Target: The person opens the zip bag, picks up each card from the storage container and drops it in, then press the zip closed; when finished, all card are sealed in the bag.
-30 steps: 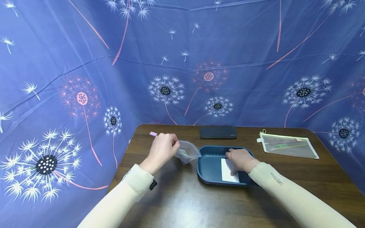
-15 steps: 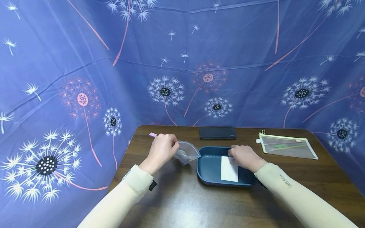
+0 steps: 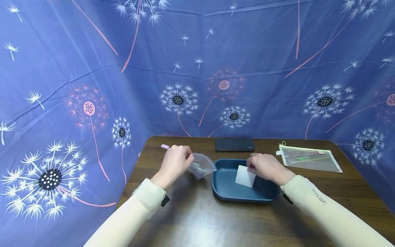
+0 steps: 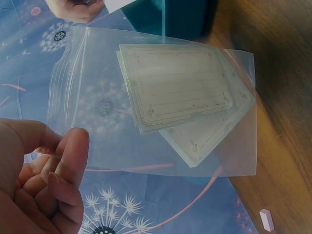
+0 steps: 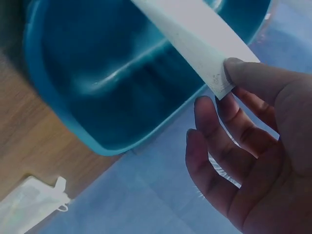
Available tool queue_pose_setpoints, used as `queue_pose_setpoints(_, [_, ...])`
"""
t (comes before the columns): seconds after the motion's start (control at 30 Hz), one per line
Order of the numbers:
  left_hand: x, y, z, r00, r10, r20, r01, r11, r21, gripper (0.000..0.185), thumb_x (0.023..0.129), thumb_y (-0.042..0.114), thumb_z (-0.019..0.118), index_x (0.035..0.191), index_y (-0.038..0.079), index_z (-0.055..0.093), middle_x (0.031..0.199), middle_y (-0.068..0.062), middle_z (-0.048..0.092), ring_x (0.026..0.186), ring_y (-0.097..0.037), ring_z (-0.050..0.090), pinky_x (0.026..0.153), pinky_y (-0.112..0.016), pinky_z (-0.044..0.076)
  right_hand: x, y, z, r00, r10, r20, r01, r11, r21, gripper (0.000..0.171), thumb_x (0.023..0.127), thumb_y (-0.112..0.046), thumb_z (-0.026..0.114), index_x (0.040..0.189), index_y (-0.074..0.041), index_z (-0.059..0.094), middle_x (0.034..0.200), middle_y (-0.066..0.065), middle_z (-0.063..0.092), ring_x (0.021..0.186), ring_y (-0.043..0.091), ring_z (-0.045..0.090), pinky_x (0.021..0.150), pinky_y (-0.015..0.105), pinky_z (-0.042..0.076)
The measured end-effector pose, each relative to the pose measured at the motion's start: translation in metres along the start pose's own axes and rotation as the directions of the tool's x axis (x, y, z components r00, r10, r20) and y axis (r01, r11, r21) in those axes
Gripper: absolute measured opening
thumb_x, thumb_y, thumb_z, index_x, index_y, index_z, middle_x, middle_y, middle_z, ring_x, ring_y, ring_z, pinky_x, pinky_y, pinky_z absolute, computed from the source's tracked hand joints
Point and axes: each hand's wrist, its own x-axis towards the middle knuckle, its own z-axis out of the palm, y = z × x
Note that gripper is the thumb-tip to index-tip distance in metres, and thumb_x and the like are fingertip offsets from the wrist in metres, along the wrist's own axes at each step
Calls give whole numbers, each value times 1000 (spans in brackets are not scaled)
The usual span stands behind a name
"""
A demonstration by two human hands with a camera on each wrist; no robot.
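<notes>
My left hand [image 3: 176,161] grips the edge of a clear zip bag [image 3: 202,165] just left of the blue tray [image 3: 226,192]. In the left wrist view the zip bag [image 4: 161,102] holds a few lined paper cards [image 4: 175,90], and my left hand's fingers [image 4: 68,161] curl at its rim. My right hand [image 3: 263,166] pinches a white card [image 3: 245,176] by its corner and holds it tilted above the tray. The right wrist view shows thumb and fingers [image 5: 243,80] nipping the white card [image 5: 195,39] over the blue tray [image 5: 63,112].
A dark flat case [image 3: 235,144] lies at the table's back edge. A clear zip pouch [image 3: 308,158] with pens sits at the back right. A small pink eraser [image 3: 165,146] lies at the back left. Blue dandelion cloth surrounds the brown table [image 3: 197,219].
My right hand has lifted the white card off the tray floor; it now hangs tilted from my fingers, shifted slightly left. My left hand and the bag have stayed put.
</notes>
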Motion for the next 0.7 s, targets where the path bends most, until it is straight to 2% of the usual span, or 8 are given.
queue_pose_setpoints(0.23, [0, -1, 1, 1000, -4, 1, 4, 1000, -3, 18, 81, 5, 68, 69, 18, 72, 56, 13, 56, 53, -8, 51, 53, -32, 46, 5, -8, -18, 999, 50, -19, -48, 995, 88, 11, 92, -17, 78, 83, -19, 73, 82, -6, 60, 62, 7, 47, 53, 31, 42])
queue_pose_setpoints(0.4, [0, -1, 2, 1000, -8, 3, 8, 1000, -3, 18, 81, 5, 67, 69, 18, 73, 56, 12, 56, 53, -9, 51, 53, -32, 46, 11, -16, -42, 989, 73, -131, -53, 987, 153, 13, 93, -15, 75, 83, -20, 70, 78, -8, 56, 60, 7, 46, 53, 31, 41])
queue_pose_setpoints(0.5, [1, -1, 3, 1000, -5, 3, 5, 1000, -1, 18, 81, 4, 67, 69, 17, 73, 56, 12, 57, 53, -9, 52, 53, -33, 47, 16, -21, -56, 971, 63, -230, -30, 989, 144, 14, 94, -16, 74, 83, -22, 69, 77, -10, 55, 60, 8, 46, 54, 31, 41])
queue_pose_setpoints(0.7, [2, -1, 2, 1000, 2, -4, -2, 1000, 3, 19, 81, 4, 67, 69, 17, 73, 56, 12, 58, 54, -10, 53, 54, -34, 48, 27, -38, -83, 910, 10, -414, 49, 990, 133, 9, 93, -16, 70, 86, -21, 70, 80, -11, 58, 65, 9, 49, 58, 33, 44])
